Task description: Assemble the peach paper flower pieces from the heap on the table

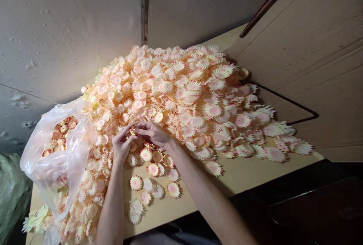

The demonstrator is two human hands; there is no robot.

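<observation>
My left hand (122, 139) and my right hand (150, 132) meet in front of the heap, fingertips closed together on a small yellow flower piece (132, 132) with red edges. Fingers partly cover it. Behind them rises a large heap of pale pink and cream artificial flower pieces (184, 97), scalloped discs with fringed rims. Several loose flower discs (153, 169) with red-tipped petals lie on the table below my wrists.
A translucent plastic bag (82, 150) holding small flower pieces (61, 135) stands at the left on the table (159, 214). A stained wall (85, 18) is behind, a cardboard panel (306, 67) at the right. Green sacking (13, 192) is at the far left.
</observation>
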